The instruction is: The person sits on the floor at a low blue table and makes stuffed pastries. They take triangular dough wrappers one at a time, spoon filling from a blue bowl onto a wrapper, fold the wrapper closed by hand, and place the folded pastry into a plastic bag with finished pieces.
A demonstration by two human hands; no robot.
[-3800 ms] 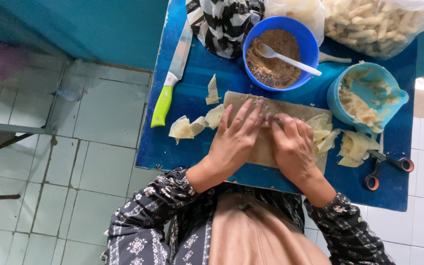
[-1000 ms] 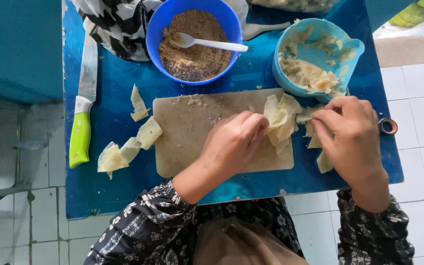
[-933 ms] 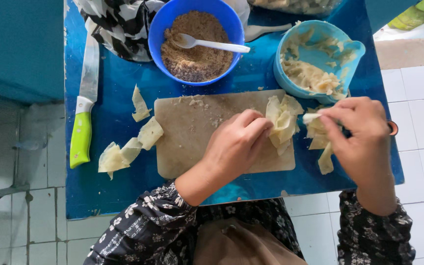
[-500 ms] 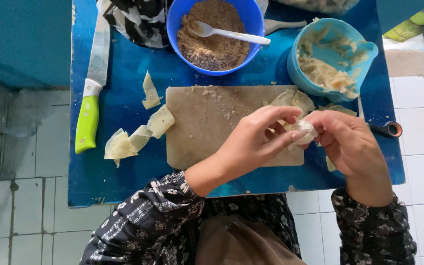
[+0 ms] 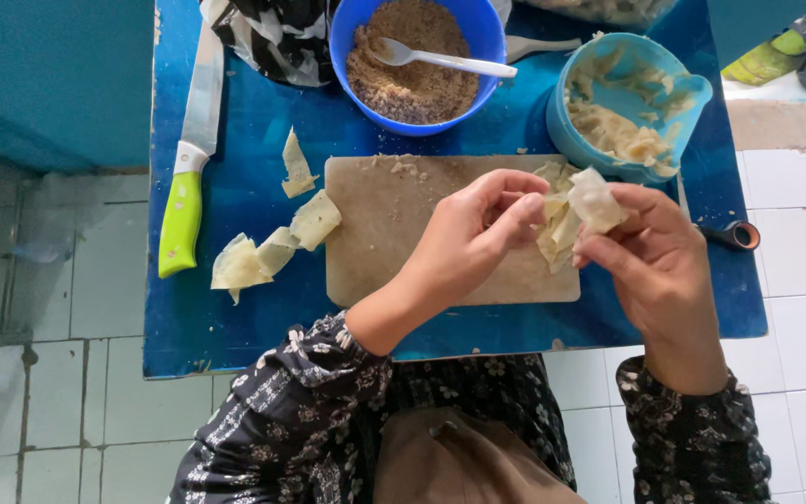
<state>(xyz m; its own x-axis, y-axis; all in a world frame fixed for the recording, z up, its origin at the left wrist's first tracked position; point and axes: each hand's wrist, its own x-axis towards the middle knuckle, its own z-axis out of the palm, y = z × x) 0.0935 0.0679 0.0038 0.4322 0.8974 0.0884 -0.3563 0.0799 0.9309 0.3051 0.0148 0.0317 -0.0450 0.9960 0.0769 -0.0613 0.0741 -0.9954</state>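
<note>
1. The fingers of the right hand [image 5: 650, 257] pinch a pale, thin, crumpled dough wrapper [image 5: 594, 198], which is held in the air above the right end of the cutting board [image 5: 394, 219].
2. The left hand [image 5: 473, 238] has its fingers curled, the tips touching a limp stack of the same wrappers [image 5: 552, 229] that hangs at 9 o'clock of the held wrapper; whether they grip it or only touch it cannot be told.
3. The wrapper looks creamy yellow, soft and folded, with a ragged edge.
4. The board lies on a blue tabletop [image 5: 235, 317], with crumbs near its upper edge.
5. At 12 o'clock of the hands stands a blue bowl [image 5: 478, 28] of brown crumbly filling, with a white spoon [image 5: 440, 61] resting in it.
6. At 1 o'clock a light-blue tub [image 5: 692, 103] holds more wrapper pieces.
7. At 9 o'clock, scraps of wrapper [image 5: 272, 247] lie on the tabletop, and beyond them a knife with a green handle [image 5: 184, 219].
8. A black-and-white patterned cloth [image 5: 272, 37] lies at 11 o'clock.
</note>
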